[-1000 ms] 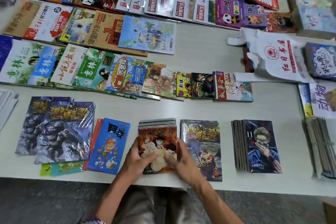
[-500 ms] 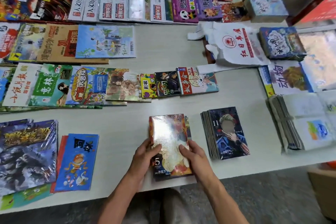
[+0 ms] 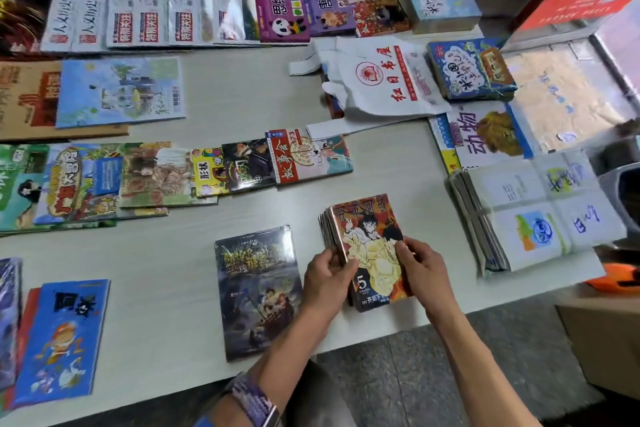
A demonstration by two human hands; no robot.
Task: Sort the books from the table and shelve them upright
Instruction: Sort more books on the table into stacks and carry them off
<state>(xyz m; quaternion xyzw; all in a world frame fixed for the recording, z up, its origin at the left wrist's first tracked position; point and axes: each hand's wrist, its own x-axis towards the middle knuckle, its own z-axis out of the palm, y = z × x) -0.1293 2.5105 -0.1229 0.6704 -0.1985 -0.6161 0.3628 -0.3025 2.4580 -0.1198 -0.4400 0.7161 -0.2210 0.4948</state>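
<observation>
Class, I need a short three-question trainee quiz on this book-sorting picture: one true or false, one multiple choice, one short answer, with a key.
1. True or false: both hands hold the manga stack near the table's front edge.
2. What lies directly to the person's left of that stack? A) a white plastic bag B) a dark shrink-wrapped book C) a bundle of thin booklets
3. Which number is printed low on the stack's top cover?

Key
1. True: the left hand grips its left edge, the right hand its right.
2. B: the dark shrink-wrapped book.
3. 5
</observation>
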